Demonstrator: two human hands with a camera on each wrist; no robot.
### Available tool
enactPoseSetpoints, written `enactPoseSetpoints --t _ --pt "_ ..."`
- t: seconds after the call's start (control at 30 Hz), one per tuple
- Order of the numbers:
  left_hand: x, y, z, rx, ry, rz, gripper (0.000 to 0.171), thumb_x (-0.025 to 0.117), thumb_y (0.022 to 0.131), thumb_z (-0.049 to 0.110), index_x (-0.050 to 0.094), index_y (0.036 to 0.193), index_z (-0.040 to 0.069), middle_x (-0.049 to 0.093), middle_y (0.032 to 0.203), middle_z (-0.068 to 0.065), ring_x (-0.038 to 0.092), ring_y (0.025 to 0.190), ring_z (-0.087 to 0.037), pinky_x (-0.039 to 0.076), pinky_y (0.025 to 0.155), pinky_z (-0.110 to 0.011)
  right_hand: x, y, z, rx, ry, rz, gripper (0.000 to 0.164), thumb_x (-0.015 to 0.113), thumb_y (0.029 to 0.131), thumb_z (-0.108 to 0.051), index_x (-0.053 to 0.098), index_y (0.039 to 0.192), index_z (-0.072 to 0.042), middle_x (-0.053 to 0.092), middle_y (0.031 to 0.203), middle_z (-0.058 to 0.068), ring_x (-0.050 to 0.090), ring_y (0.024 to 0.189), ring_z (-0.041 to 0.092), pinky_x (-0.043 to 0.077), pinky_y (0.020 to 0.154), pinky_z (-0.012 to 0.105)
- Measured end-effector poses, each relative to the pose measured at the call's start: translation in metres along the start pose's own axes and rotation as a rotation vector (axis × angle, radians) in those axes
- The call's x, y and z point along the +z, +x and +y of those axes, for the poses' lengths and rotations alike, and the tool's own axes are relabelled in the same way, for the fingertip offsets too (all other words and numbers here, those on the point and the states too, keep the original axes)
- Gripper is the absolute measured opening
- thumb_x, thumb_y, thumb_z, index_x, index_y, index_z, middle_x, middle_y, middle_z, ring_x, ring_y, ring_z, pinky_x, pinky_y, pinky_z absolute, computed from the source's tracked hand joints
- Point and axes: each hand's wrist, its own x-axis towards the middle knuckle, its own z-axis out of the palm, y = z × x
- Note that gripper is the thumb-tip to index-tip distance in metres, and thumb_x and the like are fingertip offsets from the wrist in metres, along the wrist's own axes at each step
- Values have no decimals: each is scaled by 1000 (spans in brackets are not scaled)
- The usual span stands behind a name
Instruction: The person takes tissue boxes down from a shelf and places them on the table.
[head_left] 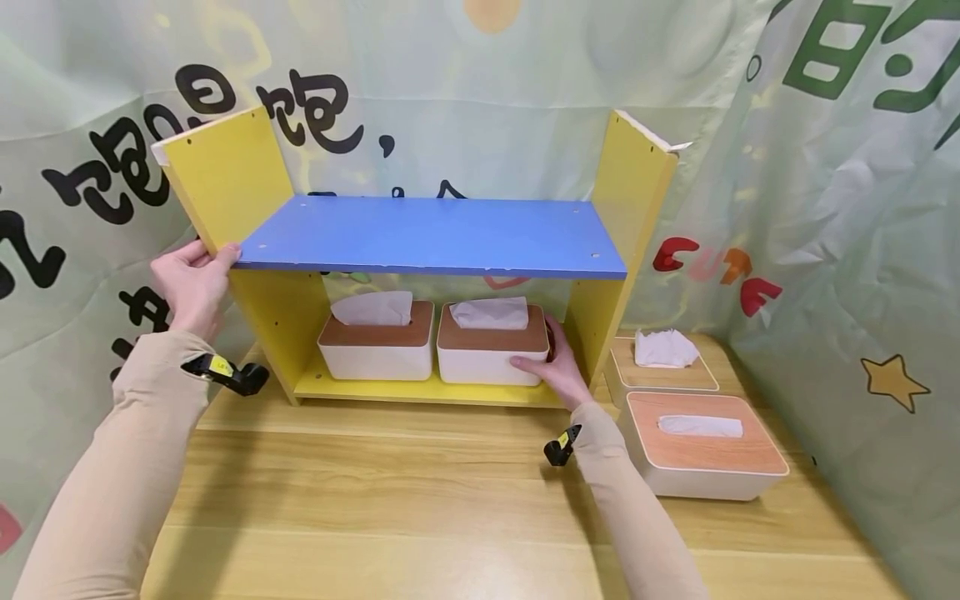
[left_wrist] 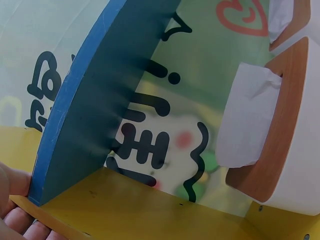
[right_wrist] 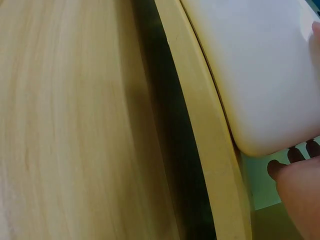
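A yellow bookshelf (head_left: 450, 397) with a blue middle board (head_left: 442, 235) stands on the wooden table. My left hand (head_left: 197, 279) grips its left side panel where the blue board meets it; in the left wrist view the thumb lies on the blue front edge. Two white tissue boxes with brown lids sit side by side on the bottom board: the left tissue box (head_left: 378, 360) and the right tissue box (head_left: 491, 365). My right hand (head_left: 557, 367) holds the right box at its right end, thumb on the front, fingers around the side, partly hidden.
Right of the bookshelf, two more tissue boxes stand on the table (head_left: 420, 500): a near one with a pinkish lid (head_left: 708, 479) and a farther one with a light wood lid (head_left: 667, 380). A printed cloth (head_left: 480, 75) hangs behind and on both sides.
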Motion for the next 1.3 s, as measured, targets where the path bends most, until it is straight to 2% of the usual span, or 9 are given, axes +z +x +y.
enactPoseSetpoints --t 0.1,0.3,0.4,0.6,0.9,1.13,1.3 --pt "0 0 0 -1 -11 3 51 77 85 8 63 134 2 64 59 21 64 67 5 49 62 -6 1 0 -5 8 0 -2 103 77 85 -5 9 163 -12 8 170 11 10 158 34 25 125 56" --pt "0 0 0 3 -32 9 51 77 85 7 63 133 1 63 59 20 63 67 4 49 61 -6 -2 13 17 40 13 4 108 79 84 -7 7 163 -21 6 171 4 8 158 30 17 127 56" --pt "0 0 0 9 -40 12 51 76 84 6 63 133 0 63 59 20 63 66 4 48 61 -6 -4 18 24 38 14 4 108 78 85 -7 6 163 -21 7 171 4 8 158 29 14 128 56" --pt "0 0 0 19 -45 9 50 75 85 5 62 133 -1 64 58 20 63 64 5 48 61 -6 -3 21 26 25 27 -3 108 77 86 -9 3 164 -20 4 172 5 6 158 30 11 128 56" --pt "1 0 0 18 -63 -1 49 75 85 4 62 133 -1 65 58 19 64 66 3 50 62 -6 -6 24 25 58 63 -36 106 73 89 -10 -3 163 -21 -2 172 3 1 159 26 8 129 53" --pt "1 0 0 32 18 7 51 75 86 8 61 135 2 62 58 24 63 67 7 49 65 -6 -7 27 25 74 49 -52 110 75 89 -14 -6 163 -21 -8 171 3 -5 159 28 8 129 56" --pt "1 0 0 16 -23 5 51 75 86 6 61 135 0 63 59 21 64 68 5 50 64 -6 -5 27 27 74 48 -44 114 77 87 -16 -7 163 -23 -9 171 2 -7 159 27 4 129 56"
